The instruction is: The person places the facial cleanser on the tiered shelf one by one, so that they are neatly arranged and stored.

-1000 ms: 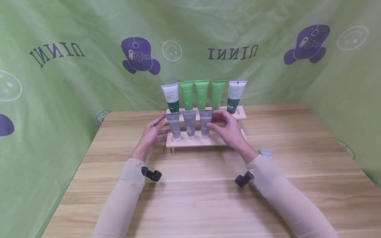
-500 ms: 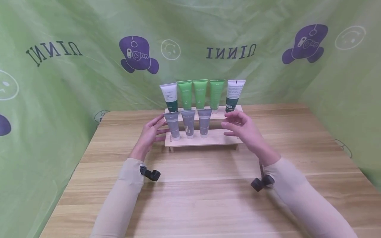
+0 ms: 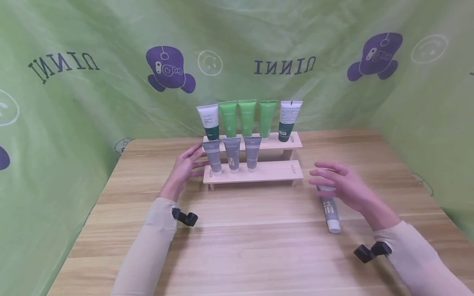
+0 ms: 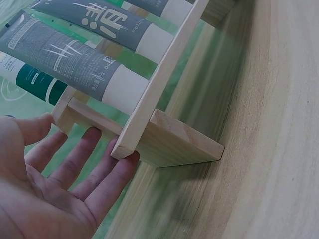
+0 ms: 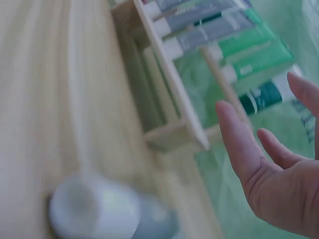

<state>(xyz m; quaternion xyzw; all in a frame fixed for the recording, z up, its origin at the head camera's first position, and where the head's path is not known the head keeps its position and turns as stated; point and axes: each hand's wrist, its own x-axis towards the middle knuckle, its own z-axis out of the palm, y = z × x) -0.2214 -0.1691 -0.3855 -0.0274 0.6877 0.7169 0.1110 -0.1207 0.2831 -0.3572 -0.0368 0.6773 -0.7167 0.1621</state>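
Observation:
A two-tier wooden rack [image 3: 275,170] stands on the table. My left hand [image 3: 184,167] is at its left end; in the left wrist view the extended fingertips rest against the wooden shelf ends [image 4: 130,137]. Upright on the lower shelf are three grey squeeze tubes, caps down: a left one [image 3: 213,157], a middle one [image 3: 233,155] and a right one [image 3: 252,153]. My right hand [image 3: 346,184], fingers spread and holding nothing, hovers right of the rack. Beneath it a fourth grey squeeze tube [image 3: 331,213] lies on the table, white cap toward me, its far end partly hidden by the fingers.
On the upper shelf stand three green tubes [image 3: 247,118] between a left white-and-green tube [image 3: 209,121] and a right white-and-green tube [image 3: 290,119]. The right part of the lower shelf is bare wood. A green printed curtain [image 3: 237,24] hangs behind and beside the wooden table [image 3: 252,246].
My right hand has let go of the right grey tube on the lower shelf and moved right and toward me, over the lying tube. The left hand has stayed at the rack's end.

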